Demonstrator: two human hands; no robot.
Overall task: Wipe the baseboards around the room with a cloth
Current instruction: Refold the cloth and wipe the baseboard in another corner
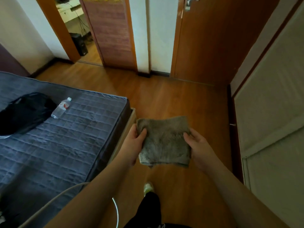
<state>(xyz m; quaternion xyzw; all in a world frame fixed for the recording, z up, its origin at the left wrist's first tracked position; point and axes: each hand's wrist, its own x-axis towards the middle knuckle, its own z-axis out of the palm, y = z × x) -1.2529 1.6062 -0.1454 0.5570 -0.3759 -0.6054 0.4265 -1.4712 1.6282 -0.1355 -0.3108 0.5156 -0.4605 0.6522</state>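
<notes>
Fingers of both hands were curled round the folded grey-brown terry cloth point(164, 142): left hand point(133, 143) pinched its left edge, right hand point(199, 148) its right edge, thumbs on top. Cloth was held flat above the orange wooden floor point(164, 99), beside the grey quilted mattress point(65, 137). Dark baseboard point(158, 73) ran along the far wall.

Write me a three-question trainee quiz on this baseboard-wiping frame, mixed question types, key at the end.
1. True or false: the cloth is held by both the left hand and the right hand.
2. What lies on the mattress beside the black bag? A) water bottle B) shoe C) book
3. Fill in: the dark baseboard ahead has not yet been ____.

Key: 1 true; 2 A, the water bottle; 3 wiped.
</notes>
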